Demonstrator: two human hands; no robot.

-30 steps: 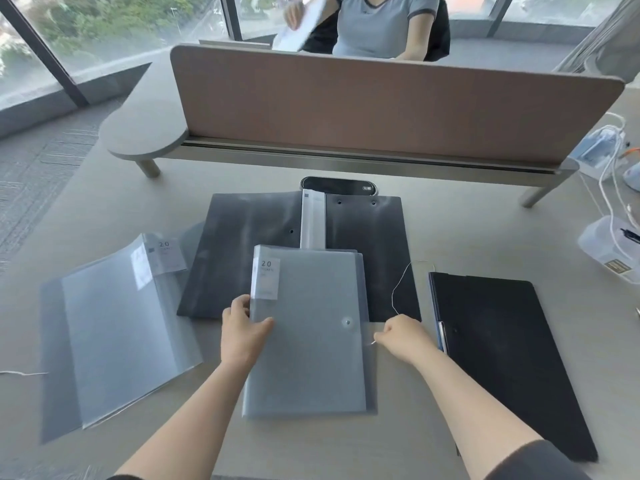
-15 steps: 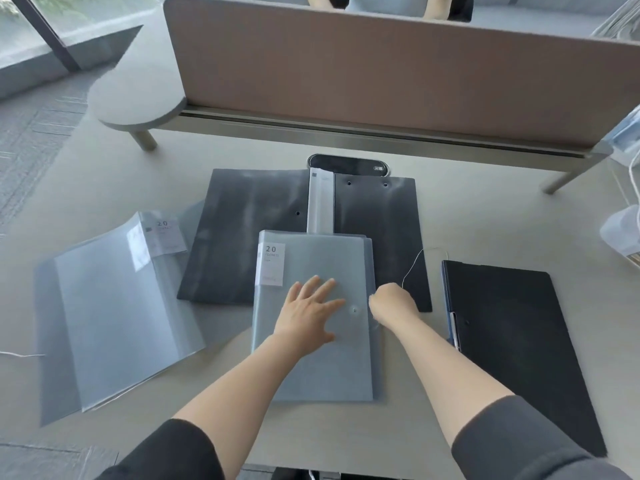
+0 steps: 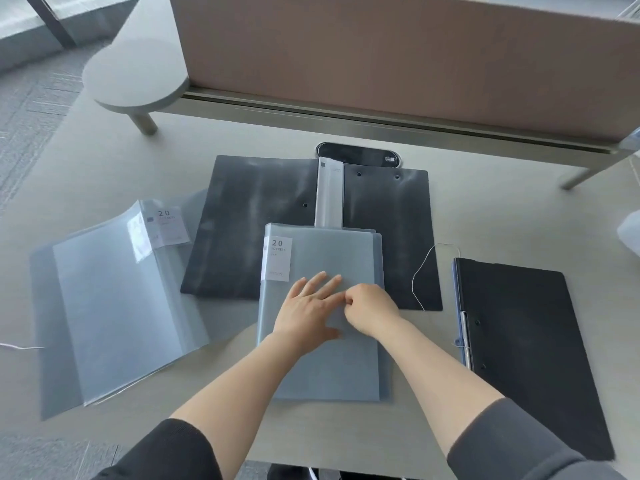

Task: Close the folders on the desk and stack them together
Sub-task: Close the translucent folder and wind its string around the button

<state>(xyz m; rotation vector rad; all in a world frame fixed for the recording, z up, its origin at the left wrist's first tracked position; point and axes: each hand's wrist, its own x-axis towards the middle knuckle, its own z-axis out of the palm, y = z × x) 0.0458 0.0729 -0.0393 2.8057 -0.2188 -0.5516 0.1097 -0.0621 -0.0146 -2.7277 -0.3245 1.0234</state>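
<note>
A closed translucent grey folder [image 3: 322,368] with a "20 pockets" label lies in the middle of the desk. My left hand [image 3: 308,306] rests flat on its cover, fingers spread. My right hand [image 3: 372,311] is curled beside it, fingertips pinched together on the cover near the clasp. A thin white string [image 3: 420,271] loops from the desk to under that hand. Behind lies an open black folder [image 3: 263,220], partly covered by the grey one. An open translucent folder [image 3: 114,299] lies at the left. A closed black folder [image 3: 526,341] lies at the right.
A brown divider panel [image 3: 381,57] stands along the back of the desk, with a black oval cable port [image 3: 358,155] in front of it. A round grey shelf end [image 3: 135,77] sticks out at the back left. A white object [image 3: 630,230] shows at the right edge.
My left hand moved from the grey folder's left edge onto its cover and lies flat. My right hand moved left onto the cover, bringing the string along. The camera leaned closer.
</note>
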